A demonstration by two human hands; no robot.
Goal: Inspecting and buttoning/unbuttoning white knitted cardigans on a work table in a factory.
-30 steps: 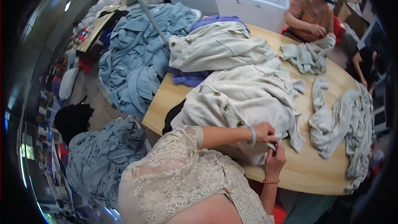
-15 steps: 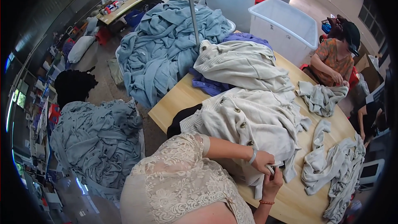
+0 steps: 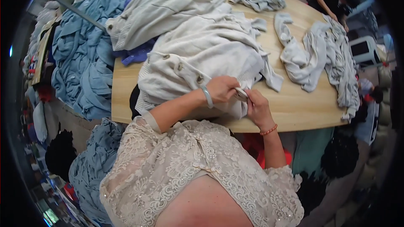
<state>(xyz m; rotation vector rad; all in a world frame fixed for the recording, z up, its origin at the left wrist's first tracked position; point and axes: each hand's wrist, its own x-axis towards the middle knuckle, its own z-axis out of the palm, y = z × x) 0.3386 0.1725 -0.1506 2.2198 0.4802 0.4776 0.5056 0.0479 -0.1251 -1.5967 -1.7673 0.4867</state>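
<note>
Wood table (image 3: 303, 108) has the buttoned cream cardigan (image 3: 206, 54) along its near edge, left hand (image 3: 223, 89) and right hand (image 3: 258, 107) pinching its fabric, mid-handling I'd say, cream knits (image 3: 306, 61) at table's right untouched.

at twelve o'clock the cardigan (image 3: 206, 52) is off-white with brown buttons (image 3: 200, 78), the table (image 3: 294, 111) pale yellow wood grain, and the long garments (image 3: 303, 61) at two o'clock a greyer white. at ten o'clock come a purple garment (image 3: 135, 55) and a dusty blue pile (image 3: 82, 52), at eight a slate-blue heap (image 3: 97, 164) and a black bundle (image 3: 61, 153), at four a green cloth (image 3: 311, 149). the blouse (image 3: 244, 180) at six is beige floral lace, the bangle (image 3: 207, 96) pale blue-grey, the beaded bracelet (image 3: 268, 130) orange-red.
</note>
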